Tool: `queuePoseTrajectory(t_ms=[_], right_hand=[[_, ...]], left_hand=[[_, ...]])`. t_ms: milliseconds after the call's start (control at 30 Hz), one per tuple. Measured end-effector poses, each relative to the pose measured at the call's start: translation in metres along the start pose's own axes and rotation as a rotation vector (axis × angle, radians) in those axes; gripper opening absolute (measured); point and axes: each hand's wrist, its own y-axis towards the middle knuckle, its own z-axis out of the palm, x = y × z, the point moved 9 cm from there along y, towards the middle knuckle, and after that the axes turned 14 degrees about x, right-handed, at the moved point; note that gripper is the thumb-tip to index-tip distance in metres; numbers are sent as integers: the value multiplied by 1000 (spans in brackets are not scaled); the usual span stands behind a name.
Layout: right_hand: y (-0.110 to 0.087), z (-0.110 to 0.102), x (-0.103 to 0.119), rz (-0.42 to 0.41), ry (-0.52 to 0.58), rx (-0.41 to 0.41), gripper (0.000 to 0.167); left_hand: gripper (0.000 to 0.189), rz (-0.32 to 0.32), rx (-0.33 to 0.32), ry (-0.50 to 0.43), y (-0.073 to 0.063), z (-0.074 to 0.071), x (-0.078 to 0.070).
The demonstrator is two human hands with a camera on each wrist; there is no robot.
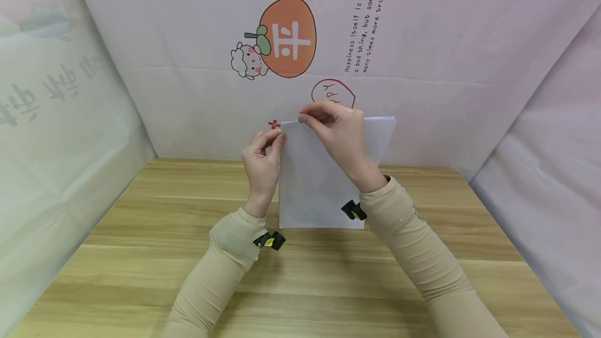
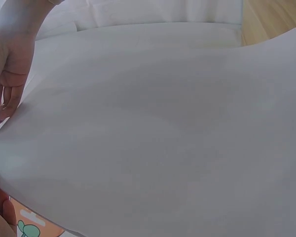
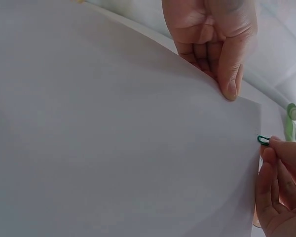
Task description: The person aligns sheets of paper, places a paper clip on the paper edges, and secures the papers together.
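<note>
White paper (image 1: 319,186) is held upright above the table, facing me. My left hand (image 1: 263,163) pinches its left edge close to the upper left corner, thumb on the near face. At the top edge, a little right of that corner, my right hand (image 1: 345,137) pinches a small green paper clip (image 3: 263,140) between thumb and finger. The clip's looped end is right at the paper's edge in the right wrist view. In the left wrist view the paper fills most of the picture, with the clip barely showing at the left border.
Below is a wood-grain table (image 1: 300,286). A white printed cloth (image 1: 188,103) with an orange fruit drawing (image 1: 300,61) hangs behind the paper. Pale cloth walls (image 1: 56,160) stand at both sides. Small black cameras (image 1: 277,240) sit on both wrists.
</note>
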Motion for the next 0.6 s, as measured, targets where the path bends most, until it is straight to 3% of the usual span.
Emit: queuePoseTrajectory(t_ms=[167, 367, 600], right_hand=[[-1, 0, 0, -1, -7, 0, 9], [-1, 0, 0, -11, -18, -6, 9], [-2, 1, 1, -26, -33, -1, 9]], left_hand=[[17, 4, -7, 10, 0, 0, 15], [14, -6, -10, 5, -1, 1, -3], [16, 2, -16, 1, 1, -1, 19]])
